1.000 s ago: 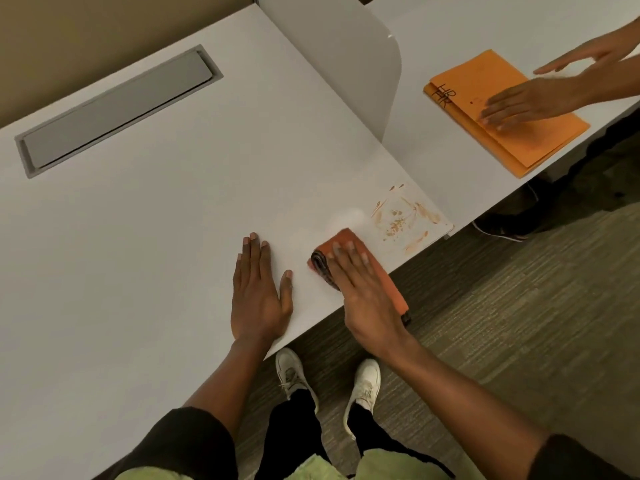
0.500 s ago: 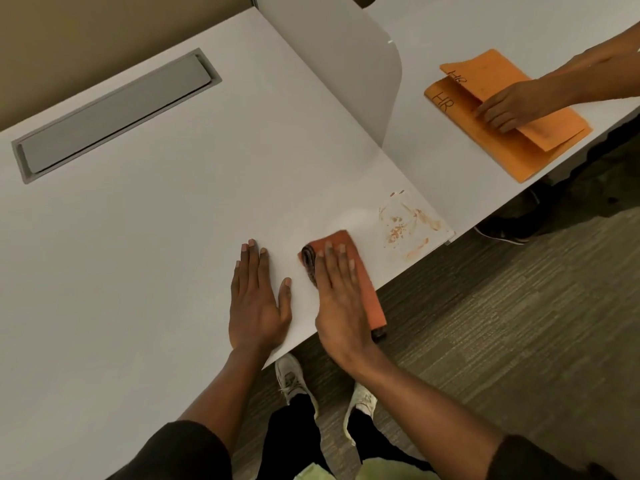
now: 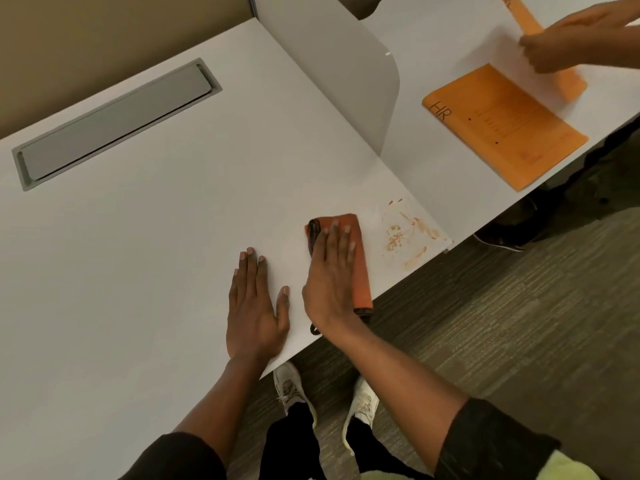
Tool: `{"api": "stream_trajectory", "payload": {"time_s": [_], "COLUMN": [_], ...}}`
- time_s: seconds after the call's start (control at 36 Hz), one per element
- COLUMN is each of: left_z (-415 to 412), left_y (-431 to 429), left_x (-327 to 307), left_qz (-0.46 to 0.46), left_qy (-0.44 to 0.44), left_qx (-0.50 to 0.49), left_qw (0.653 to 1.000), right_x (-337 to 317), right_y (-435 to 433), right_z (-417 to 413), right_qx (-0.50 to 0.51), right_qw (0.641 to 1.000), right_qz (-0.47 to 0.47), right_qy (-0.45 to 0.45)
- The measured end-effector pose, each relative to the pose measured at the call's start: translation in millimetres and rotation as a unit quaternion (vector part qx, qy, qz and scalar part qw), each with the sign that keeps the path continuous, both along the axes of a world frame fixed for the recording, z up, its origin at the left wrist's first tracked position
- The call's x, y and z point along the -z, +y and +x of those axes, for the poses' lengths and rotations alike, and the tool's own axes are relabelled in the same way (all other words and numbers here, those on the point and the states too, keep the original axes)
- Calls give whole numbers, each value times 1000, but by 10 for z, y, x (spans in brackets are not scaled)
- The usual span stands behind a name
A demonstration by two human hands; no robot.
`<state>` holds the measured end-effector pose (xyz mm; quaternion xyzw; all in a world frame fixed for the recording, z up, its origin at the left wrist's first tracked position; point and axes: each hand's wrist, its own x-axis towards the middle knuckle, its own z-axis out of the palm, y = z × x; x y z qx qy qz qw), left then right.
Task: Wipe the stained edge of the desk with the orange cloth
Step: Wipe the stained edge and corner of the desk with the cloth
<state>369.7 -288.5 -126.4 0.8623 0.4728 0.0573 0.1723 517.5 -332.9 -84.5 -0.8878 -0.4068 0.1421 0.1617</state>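
Two hands flat, right hand [image 3: 330,271] pressing orange cloth [image 3: 360,258], left hand [image 3: 254,303] on desk [image 3: 138,237]

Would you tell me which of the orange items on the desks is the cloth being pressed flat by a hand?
The folded orange cloth under the right hand, left of the stain. The other orange items are flat envelopes marked HR.

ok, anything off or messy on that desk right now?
Yes: orange-brown smears sit on the desk by its near edge, right of the orange cloth. The right hand presses the cloth flat beside them, not on them, so the stain looks unwiped.
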Motion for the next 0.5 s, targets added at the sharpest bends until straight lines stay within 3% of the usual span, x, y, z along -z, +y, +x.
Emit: {"api": "stream_trajectory", "payload": {"time_s": [0.11,0.25,0.39,0.5], "left_z": [-1,0,-5,-4], "left_y": [-3,3,-3,-1], "left_x": [-23,-31,-12,-4], "left_qz": [-7,-11,-12,-13], "left_qy": [5,7,4,-1], "left_qx": [-2,-2,-5,-8], "left_qw": [1000,1000,1000,1000], "right_x": [-48,-168,-144,-146], "right_y": [302,532,407,418], "right_z": [428,1018,776,431], "right_qx": [0,91,144,112], "right_qw": [999,993,987,990], "right_qz": [-18,-54,-73,-80], "right_qy": [-43,-55,-18,-17]}}
